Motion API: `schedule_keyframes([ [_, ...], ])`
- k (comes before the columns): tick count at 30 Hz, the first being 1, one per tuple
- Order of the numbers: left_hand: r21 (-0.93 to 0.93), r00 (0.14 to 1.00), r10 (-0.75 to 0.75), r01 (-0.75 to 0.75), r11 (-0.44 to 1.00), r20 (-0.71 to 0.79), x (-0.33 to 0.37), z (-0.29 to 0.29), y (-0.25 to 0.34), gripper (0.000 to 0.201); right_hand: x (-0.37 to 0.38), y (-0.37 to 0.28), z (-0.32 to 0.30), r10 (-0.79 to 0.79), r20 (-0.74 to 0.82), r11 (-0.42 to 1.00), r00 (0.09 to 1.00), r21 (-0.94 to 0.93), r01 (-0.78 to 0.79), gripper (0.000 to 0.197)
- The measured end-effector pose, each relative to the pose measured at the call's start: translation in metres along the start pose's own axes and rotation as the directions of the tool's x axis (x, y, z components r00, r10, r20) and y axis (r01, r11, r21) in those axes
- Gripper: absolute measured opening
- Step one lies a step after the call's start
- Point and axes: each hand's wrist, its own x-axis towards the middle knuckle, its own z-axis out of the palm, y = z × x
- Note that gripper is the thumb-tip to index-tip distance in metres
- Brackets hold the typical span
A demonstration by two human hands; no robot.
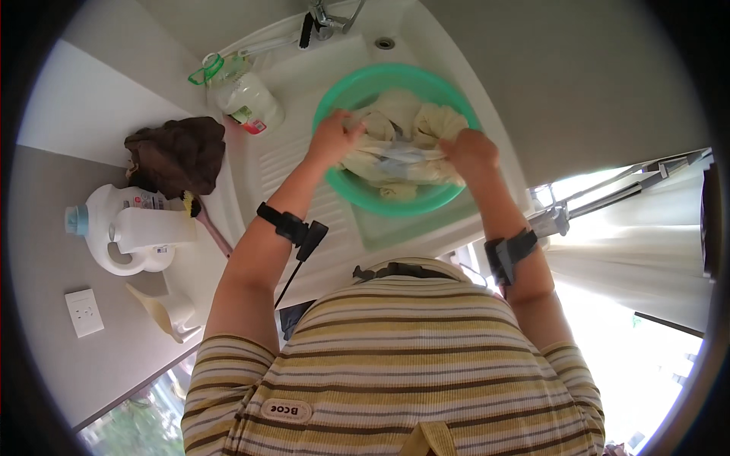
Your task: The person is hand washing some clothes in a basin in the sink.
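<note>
A wet-looking cream cloth [395, 156], bunched up with a pale bluish patch in its middle, lies in a round green basin [329, 97]. The exact kind of the cloth does not show. At its left side, my left hand [334, 140] is closed on a fold, slightly blurred. Opposite it, my right hand [473, 155] grips the cloth near the basin's right rim. The stretch between both hands looks pulled taut. My fingertips are partly hidden in the folds.
The basin stands in a white laundry sink [296, 72] with a ribbed washboard slope and a faucet [325, 26]. To the left are a clear jug [247, 99] with a green handle, a brown cloth [179, 156], a brush [209, 220] and a white detergent bottle [114, 228].
</note>
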Motion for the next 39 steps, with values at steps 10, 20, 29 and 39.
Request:
schedule_keyframes([
  [10, 0.634, 0.867, -0.15, -0.221, 0.741, 0.476, -0.035, 0.054, 0.036, 0.099, -0.017, -0.044, 0.066, -0.341, 0.189, 0.886, 0.921, -0.263, 0.382, 0.09],
  [20, 0.572, 0.71, -0.208, -0.321, 0.755, 0.673, 0.012, 0.06, 0.013, 0.11, 0.037, -0.047, 0.094, -0.261, 0.369, 0.846, 0.892, -0.356, 0.395, 0.093],
  [29, 0.564, 0.752, -0.131, -0.355, 0.746, 0.646, 0.027, 0.059, 0.015, 0.079, 0.053, -0.075, 0.098, -0.097, 0.411, 0.844, 0.906, -0.448, 0.294, 0.068],
  [39, 0.288, 0.987, -0.003, -0.044, 0.957, 0.161, -0.004, -0.007, 0.019, 0.046, 0.054, -0.025, 0.035, -0.489, 0.074, 0.872, 0.869, 0.028, 0.488, 0.044],
])
